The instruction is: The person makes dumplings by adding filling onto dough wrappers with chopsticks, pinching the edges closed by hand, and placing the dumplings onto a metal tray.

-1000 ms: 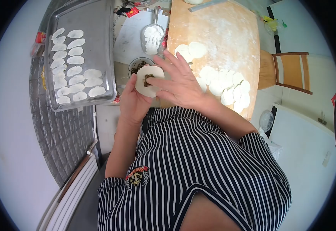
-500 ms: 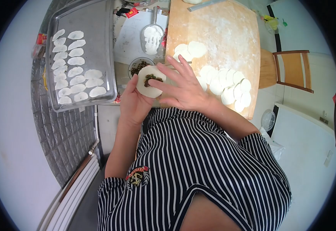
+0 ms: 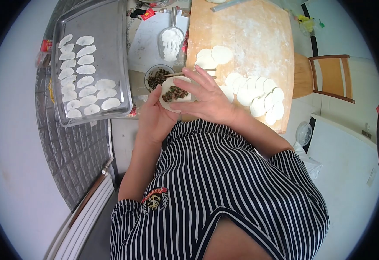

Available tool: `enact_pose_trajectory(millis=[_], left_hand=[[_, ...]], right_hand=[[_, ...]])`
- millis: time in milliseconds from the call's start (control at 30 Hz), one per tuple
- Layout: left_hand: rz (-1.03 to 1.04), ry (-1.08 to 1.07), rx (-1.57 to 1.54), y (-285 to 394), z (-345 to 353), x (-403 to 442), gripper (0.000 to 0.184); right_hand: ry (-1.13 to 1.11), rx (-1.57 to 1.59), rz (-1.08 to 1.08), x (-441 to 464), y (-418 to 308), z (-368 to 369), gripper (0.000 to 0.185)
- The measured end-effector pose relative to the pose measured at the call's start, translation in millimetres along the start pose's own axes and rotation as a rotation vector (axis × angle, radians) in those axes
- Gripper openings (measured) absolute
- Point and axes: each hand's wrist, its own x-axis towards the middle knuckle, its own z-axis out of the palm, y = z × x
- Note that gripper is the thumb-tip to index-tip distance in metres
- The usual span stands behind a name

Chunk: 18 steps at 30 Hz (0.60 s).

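Work in hand: filled, not yet closed.
The board point(image 3: 254, 47) lies right, the tray point(image 3: 105, 47) left, the bowl point(image 3: 148, 73) between. The left hand point(image 3: 157, 115) cradles the wrapper point(image 3: 167, 85) just before the bowl; the right hand point(image 3: 215, 102) spreads over its edge, whether pinching cannot be told. Filling point(image 3: 175, 93) shows at its middle; closing would seemingly call for clean, meeting edges.

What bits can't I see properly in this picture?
In the head view:
Underside of the round white dough wrapper: it faces away, over the bare left hand.
Near side of the round white bowl: behind the wrapper and left hand.
Far right corner of the rectangular grey metal tray: cut off by the top edge.
Ingredients of the chopped brown-green filling: pieces too small.
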Motion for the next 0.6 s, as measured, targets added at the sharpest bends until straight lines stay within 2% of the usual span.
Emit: enact_pose_trajectory(millis=[167,267,333,367,433,467,533,600], left_hand=[[0.036,0.018,0.117,-5,16,0,0.045],[-0.004,0.009,0.194,-6,20,-2,0.045],[0.034,0.051,0.429,-13,29,-7,0.042],[0.031,0.051,0.431,-18,35,-9,0.042],[0.067,0.148,0.925,-25,46,-13,0.043],[0.065,0.148,0.927,-27,45,-15,0.043],[0.132,-0.015,1.079,-30,43,-17,0.050],[0.145,-0.012,1.092,-30,42,-17,0.050]], right_hand=[[0.060,0.241,0.032,-2,4,-5,0.037],[0.073,0.362,0.115,1,-2,-11,0.028],[0.140,0.456,0.206,2,-5,-12,0.020],[0.142,0.455,0.209,3,-6,-11,0.020],[0.234,0.554,0.269,4,-7,-11,0.018],[0.237,0.554,0.270,4,-7,-13,0.018],[0.252,0.526,0.293,5,-8,-17,0.019],[0.285,0.536,0.292,6,-9,-20,0.019]])
